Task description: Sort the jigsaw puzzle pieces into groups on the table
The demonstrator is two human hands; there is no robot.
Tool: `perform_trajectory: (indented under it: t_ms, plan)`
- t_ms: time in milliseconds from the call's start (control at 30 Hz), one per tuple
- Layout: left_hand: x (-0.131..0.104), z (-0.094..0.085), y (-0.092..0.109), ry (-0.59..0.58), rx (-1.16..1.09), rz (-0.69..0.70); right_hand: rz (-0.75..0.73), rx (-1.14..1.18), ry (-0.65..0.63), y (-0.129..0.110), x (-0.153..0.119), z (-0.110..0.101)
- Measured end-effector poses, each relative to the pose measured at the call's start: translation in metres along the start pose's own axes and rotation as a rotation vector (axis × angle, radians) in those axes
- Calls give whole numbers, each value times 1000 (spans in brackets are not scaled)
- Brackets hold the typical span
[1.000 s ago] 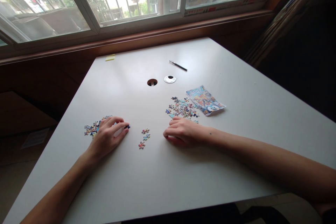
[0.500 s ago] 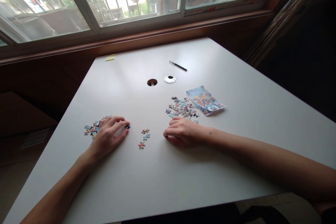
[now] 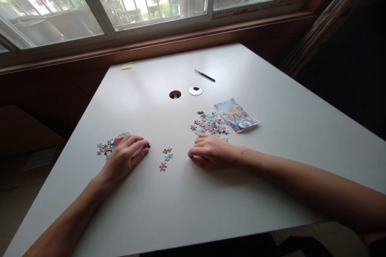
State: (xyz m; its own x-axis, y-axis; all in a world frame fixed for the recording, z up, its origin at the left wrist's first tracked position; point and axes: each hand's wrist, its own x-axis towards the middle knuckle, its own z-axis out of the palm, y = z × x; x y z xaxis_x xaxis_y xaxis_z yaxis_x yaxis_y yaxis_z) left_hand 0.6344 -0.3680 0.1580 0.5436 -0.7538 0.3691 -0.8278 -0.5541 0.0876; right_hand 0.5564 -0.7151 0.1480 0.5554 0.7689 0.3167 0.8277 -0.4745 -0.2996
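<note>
My left hand (image 3: 125,153) rests beside the left pile of jigsaw pieces (image 3: 104,148) and covers part of it. A dark blue jigsaw piece (image 3: 146,146) sits at its fingertips, pinched between thumb and fingers. Three jigsaw pieces (image 3: 168,157) lie apart between my hands, in a slanting column. My right hand (image 3: 209,151) rests on the table just in front of the right pile of jigsaw pieces (image 3: 211,123). Its fingers are curled under, and their tips are hidden, so whether they hold anything does not show.
A creased picture sheet (image 3: 237,115) lies right of the right pile. Farther back are a pen (image 3: 205,75), a round cable hole (image 3: 175,94) and its silver cover (image 3: 195,90). Yellow tape (image 3: 126,66) marks the white table's (image 3: 187,209) far left corner, below the window.
My left fingers have drawn slightly closer together around the dark blue jigsaw piece, narrowing the gap above the thumb. My right hand stays where it was.
</note>
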Motion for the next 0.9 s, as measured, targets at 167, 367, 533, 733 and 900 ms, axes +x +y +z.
perform_trajectory:
  t_ms: [167,367,533,733,900]
  plan:
    - [1,-4,3,207,-21,45,-1,-6,-8,0,0,0]
    - [2,-8,1,333,-1,30,2,-15,-5,0,0,0]
    - [-1,-9,-13,319,126,-173,-1,-10,-11,0,0,0]
    - [-3,-5,-14,205,186,-239,1,-8,-14,0,-1,0]
    - [-1,-3,-15,186,199,-303,9,-16,-12,0,-1,2]
